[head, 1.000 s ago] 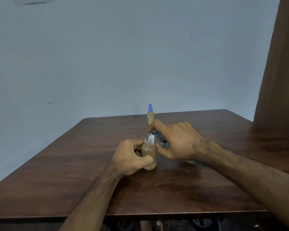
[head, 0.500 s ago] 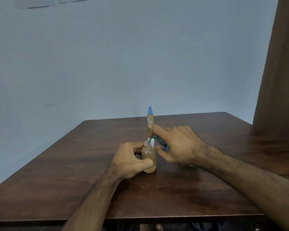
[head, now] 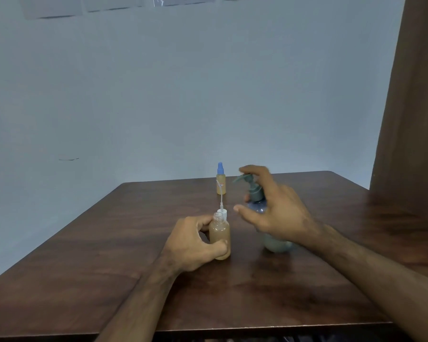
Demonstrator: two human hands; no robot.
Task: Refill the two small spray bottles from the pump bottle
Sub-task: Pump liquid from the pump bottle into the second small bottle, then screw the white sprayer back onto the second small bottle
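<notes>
Head view, looking forward and down onto a dark wooden table (head: 89, 275). Left hand (head: 192, 244): fingers and thumb curled round an uncapped small spray bottle (head: 220, 234) that stands upright near the table's middle, filled with tan liquid almost to the neck. Just behind this bottle stands its white spray head (head: 223, 211), dip tube pointing up. Right hand (head: 274, 211): wrapped about the blue pump bottle (head: 257, 208), forefinger lying over the grey-green pump head (head: 245, 179), thumb extended toward the open bottle; motion blur leaves it uncertain how firmly the remaining fingers clasp the body. Pump bottle stands just right of the open bottle, apart from it. Second small spray bottle (head: 220, 181), blue-capped and labelled, stands upright farther back, near the far edge. Background: pale wall (head: 183, 82); brown curtain (head: 415, 99) at right.
</notes>
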